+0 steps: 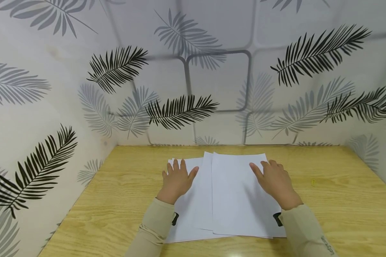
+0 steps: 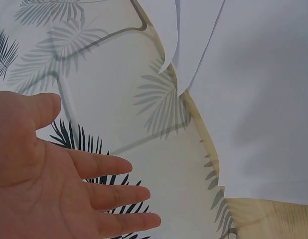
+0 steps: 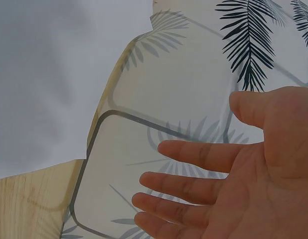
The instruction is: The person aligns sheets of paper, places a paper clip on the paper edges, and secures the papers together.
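Several overlapping sheets of white paper (image 1: 234, 192) lie loosely fanned on the wooden table, their edges out of line. My left hand (image 1: 177, 180) hovers over the left part of the sheets, fingers spread and thumb pointing inward. In the left wrist view the same hand (image 2: 69, 179) shows an empty palm with straight fingers, apart from the paper (image 2: 263, 99). Over the right edge of the sheets is my right hand (image 1: 275, 180), also spread. The right wrist view has that hand (image 3: 219, 174) with straight fingers and nothing in it, beside the paper (image 3: 39, 89).
The light wooden table (image 1: 115, 200) runs back to a wall (image 1: 218, 82) covered in leaf-patterned paper, which also rises along both sides. A small yellowish mark (image 1: 313, 182) shows on the table right of the right hand. Beige sleeves cover both forearms.
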Motion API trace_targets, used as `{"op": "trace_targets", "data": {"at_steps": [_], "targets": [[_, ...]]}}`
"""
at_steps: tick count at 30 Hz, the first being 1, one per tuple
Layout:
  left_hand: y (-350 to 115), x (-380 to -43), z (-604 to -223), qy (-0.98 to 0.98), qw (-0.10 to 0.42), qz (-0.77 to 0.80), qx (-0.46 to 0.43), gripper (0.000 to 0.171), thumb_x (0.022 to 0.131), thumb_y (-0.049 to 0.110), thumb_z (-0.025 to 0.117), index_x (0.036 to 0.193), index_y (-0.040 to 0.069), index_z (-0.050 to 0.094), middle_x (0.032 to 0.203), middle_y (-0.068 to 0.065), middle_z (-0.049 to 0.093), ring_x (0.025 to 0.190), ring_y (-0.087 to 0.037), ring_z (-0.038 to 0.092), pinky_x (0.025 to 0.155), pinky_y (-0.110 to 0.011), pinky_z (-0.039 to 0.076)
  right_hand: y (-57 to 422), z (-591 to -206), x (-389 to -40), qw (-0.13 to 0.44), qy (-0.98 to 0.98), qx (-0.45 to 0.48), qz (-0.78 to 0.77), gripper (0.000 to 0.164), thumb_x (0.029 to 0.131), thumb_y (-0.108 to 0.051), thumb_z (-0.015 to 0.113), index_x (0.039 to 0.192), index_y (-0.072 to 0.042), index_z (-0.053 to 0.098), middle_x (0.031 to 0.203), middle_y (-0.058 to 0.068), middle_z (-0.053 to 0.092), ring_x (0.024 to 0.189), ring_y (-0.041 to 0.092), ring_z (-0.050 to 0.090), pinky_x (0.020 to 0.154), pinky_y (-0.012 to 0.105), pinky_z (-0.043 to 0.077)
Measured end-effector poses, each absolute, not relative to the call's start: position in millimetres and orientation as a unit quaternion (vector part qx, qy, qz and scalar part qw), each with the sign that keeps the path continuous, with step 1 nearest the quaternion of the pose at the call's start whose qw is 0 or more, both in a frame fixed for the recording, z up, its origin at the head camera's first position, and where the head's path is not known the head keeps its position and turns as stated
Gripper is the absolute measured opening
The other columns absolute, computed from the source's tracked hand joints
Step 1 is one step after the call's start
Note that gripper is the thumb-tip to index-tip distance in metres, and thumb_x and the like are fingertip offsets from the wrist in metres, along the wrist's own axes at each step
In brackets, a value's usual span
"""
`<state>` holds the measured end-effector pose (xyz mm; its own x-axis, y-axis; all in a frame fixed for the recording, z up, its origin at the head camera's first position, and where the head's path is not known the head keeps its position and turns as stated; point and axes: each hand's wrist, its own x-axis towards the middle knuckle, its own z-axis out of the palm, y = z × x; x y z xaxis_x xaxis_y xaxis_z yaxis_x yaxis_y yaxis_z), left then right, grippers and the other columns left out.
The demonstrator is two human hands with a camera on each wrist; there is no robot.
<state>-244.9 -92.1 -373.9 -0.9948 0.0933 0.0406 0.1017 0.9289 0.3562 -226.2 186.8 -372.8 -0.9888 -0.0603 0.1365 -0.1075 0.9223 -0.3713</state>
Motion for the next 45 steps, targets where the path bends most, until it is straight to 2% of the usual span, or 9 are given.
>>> {"op": "trace_targets", "data": {"at_steps": [11,19,22,26,34,38,45], "targets": [[-95,-247,-379,-0.983,0.017,-0.180,-0.036,0.072,0.102,0.049,0.034,0.139,-0.012,0.039,0.140,-0.035,0.037,0.129,-0.051,0.034,0.101,-0.063,0.029,191,-374,-230,0.030,-0.979,0.026,0.200,0.067,0.105,-0.042,0.033,0.125,0.020,0.049,0.123,0.042,0.046,0.109,0.060,0.045,0.086,0.064,0.041],[-97,-250,-384,-0.982,0.022,-0.186,-0.022,0.067,0.103,0.045,0.037,0.122,-0.019,0.048,0.115,-0.036,0.052,0.112,-0.050,0.047,0.088,-0.058,0.042,195,-374,-234,0.002,-0.977,0.021,0.211,0.064,0.105,-0.037,0.036,0.117,0.023,0.052,0.114,0.041,0.054,0.094,0.051,0.058,0.075,0.054,0.049],[-99,-252,-386,-0.981,0.011,-0.191,-0.010,0.067,0.103,0.044,0.038,0.116,-0.020,0.051,0.111,-0.036,0.054,0.109,-0.049,0.048,0.086,-0.058,0.044,197,-374,-235,-0.008,-0.974,0.020,0.223,0.062,0.105,-0.035,0.036,0.112,0.024,0.054,0.111,0.040,0.056,0.086,0.043,0.062,0.074,0.050,0.049],[-101,-254,-387,-0.979,-0.006,-0.204,0.006,0.067,0.103,0.044,0.038,0.115,-0.021,0.051,0.110,-0.036,0.054,0.108,-0.048,0.048,0.087,-0.057,0.043,199,-375,-235,-0.017,-0.972,0.015,0.232,0.062,0.105,-0.034,0.036,0.105,0.025,0.056,0.101,0.037,0.060,0.075,0.032,0.058,0.071,0.046,0.047],[-105,-255,-390,-0.974,-0.027,-0.225,0.005,0.066,0.103,0.039,0.038,0.119,-0.025,0.046,0.115,-0.040,0.049,0.112,-0.049,0.043,0.093,-0.055,0.037,203,-379,-237,-0.028,-0.970,0.003,0.240,0.060,0.104,-0.033,0.036,0.093,0.022,0.058,0.079,0.023,0.060,0.067,0.027,0.052,0.065,0.042,0.044],[-107,-257,-392,-0.975,-0.039,-0.220,-0.005,0.066,0.104,0.037,0.037,0.121,-0.027,0.045,0.117,-0.041,0.048,0.114,-0.050,0.042,0.098,-0.054,0.029,205,-381,-238,-0.035,-0.971,-0.002,0.235,0.062,0.105,-0.033,0.034,0.096,0.023,0.059,0.084,0.029,0.062,0.070,0.029,0.053,0.068,0.045,0.045],[-111,-259,-393,-0.975,-0.054,-0.213,0.000,0.064,0.104,0.037,0.037,0.120,-0.025,0.047,0.116,-0.039,0.049,0.113,-0.048,0.043,0.096,-0.054,0.029,208,-385,-240,-0.056,-0.972,-0.019,0.228,0.062,0.104,-0.031,0.031,0.105,0.026,0.055,0.102,0.040,0.058,0.082,0.038,0.057,0.076,0.050,0.046]]}}
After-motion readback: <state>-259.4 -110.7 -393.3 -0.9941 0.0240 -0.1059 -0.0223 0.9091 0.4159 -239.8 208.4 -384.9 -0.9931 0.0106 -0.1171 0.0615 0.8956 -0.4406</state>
